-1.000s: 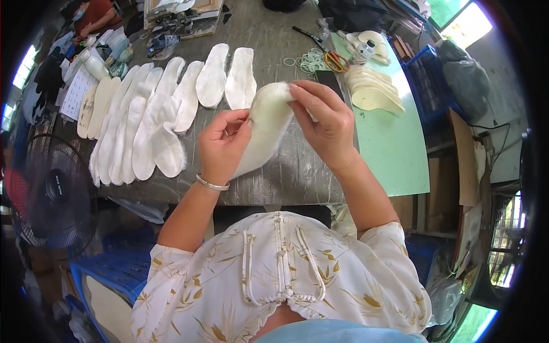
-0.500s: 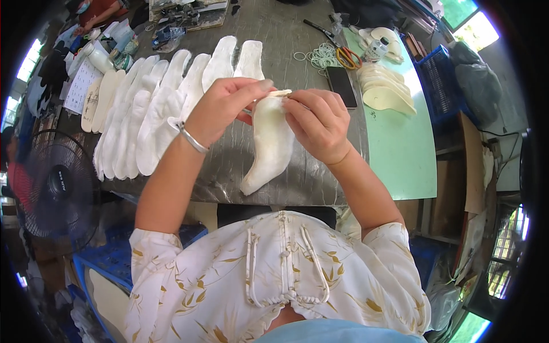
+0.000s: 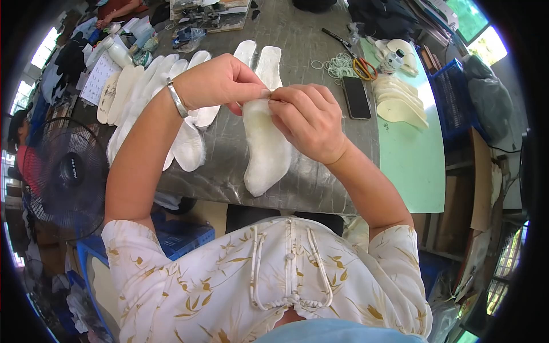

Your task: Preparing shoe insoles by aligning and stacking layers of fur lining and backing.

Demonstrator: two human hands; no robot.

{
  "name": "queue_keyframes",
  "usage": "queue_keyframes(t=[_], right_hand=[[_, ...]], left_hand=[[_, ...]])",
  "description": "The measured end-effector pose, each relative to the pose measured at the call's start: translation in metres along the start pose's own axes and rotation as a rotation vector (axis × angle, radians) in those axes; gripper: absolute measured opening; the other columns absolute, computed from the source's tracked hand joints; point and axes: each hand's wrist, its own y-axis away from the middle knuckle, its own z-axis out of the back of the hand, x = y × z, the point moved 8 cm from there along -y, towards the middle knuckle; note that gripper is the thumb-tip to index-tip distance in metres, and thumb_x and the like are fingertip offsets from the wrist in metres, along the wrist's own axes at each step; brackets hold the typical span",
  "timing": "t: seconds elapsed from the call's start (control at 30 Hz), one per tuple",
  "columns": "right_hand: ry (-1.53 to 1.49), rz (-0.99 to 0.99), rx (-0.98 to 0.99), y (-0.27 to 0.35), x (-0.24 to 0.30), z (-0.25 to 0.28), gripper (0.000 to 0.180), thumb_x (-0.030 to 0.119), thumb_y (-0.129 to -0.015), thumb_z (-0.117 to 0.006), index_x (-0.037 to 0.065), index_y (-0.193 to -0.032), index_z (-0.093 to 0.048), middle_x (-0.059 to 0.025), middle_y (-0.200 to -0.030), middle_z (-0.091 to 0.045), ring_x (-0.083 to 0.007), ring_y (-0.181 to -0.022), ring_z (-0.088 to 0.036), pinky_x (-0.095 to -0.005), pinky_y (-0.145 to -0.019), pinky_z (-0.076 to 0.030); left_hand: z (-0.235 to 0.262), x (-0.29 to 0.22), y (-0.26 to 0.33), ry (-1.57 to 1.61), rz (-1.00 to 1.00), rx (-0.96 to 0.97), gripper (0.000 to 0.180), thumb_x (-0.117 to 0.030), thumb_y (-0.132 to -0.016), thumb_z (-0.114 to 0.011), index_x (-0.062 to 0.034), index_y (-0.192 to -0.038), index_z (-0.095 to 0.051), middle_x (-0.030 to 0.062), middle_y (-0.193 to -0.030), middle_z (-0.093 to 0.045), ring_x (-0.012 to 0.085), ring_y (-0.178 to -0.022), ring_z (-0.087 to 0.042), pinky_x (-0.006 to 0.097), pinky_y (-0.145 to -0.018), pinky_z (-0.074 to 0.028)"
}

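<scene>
Shirt: nearest me, white with gold leaves (image 3: 217, 286).
White insole: fluffy (image 3: 266, 154), over the near part of the dark tabletop (image 3: 320, 180), wide end toward me; I can't tell whether that end touches down.
Left grip: my left one (image 3: 214, 83) pinches the insole's far end, covering part of it.
Right grip: my right one (image 3: 309, 117) pinches that end too, fingertips meeting the left's.
In the way: my left forearm (image 3: 143, 148) hides much of the row of white insoles (image 3: 189, 148).
Fan: black (image 3: 71, 168), off left.
Right side: phone (image 3: 357, 98) just beside the green board (image 3: 412, 160), which carries cream insoles (image 3: 397, 106) and a bottle (image 3: 393, 60).
Beyond: scissors (image 3: 364, 68) beside pale loops (image 3: 340, 66).
Far left: a co-worker's arm (image 3: 123, 8).
Since a second ago: my left grip has moved from the insole's side to its far end; the insole lies straighter; the phone, mostly covered then, shows fully.
</scene>
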Motion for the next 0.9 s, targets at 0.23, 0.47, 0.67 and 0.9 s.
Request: queue_keyframes(t=[0.23, 0.47, 0.67, 0.9], right_hand=[[-0.117, 0.14, 0.083, 0.005, 0.033, 0.009, 0.014, 0.011, -0.069, -0.063, 0.004, -0.08, -0.058, -0.0066, -0.093, -0.061, -0.02, -0.08, -0.061, -0.0342, -0.081, -0.049], [-0.459, 0.241, 0.246, 0.031, 0.099, 0.044, 0.011, 0.011, -0.072, -0.063, 0.006, -0.078, -0.055, -0.0064, -0.095, -0.06, -0.02, -0.084, -0.06, -0.0362, -0.088, -0.049], [-0.646, -0.108, 0.267, 0.012, 0.06, 0.061, 0.013, 0.011, -0.079, -0.064, 0.009, -0.09, -0.057, -0.0082, -0.105, -0.065, -0.021, -0.087, -0.062, -0.0383, -0.078, -0.052], [-0.678, -0.331, 0.229, -0.017, -0.012, 0.045, 0.031, -0.007, -0.081, -0.063, 0.004, -0.11, -0.059, -0.0127, -0.099, -0.068, -0.03, -0.087, -0.067, -0.0368, -0.077, -0.053]], left_hand=[[0.048, 0.033, -0.017, -0.202, -0.008, -0.413, 0.024, -0.019, -0.093, -0.058, 0.0026, -0.088, -0.068, 0.0007, -0.071, -0.064, 0.0074, -0.063, -0.06, 0.026, -0.057, -0.052], [0.145, 0.094, -0.018, -0.539, -0.013, -0.943, 0.027, -0.02, -0.089, -0.051, 0.0005, -0.089, -0.069, 0.0147, -0.075, -0.07, 0.0248, -0.064, -0.07, 0.037, -0.059, -0.055], [0.123, 0.079, -0.021, 0.042, -0.082, -0.831, 0.028, -0.026, -0.096, -0.059, -0.0013, -0.103, -0.069, 0.0045, -0.085, -0.071, 0.0126, -0.069, -0.068, 0.029, -0.06, -0.056], [0.04, 0.019, -0.015, 0.271, -0.218, -0.588, 0.026, -0.025, -0.092, -0.069, -0.0026, -0.105, -0.068, -0.0001, -0.089, -0.069, 0.0063, -0.077, -0.064, 0.023, -0.067, -0.052]])
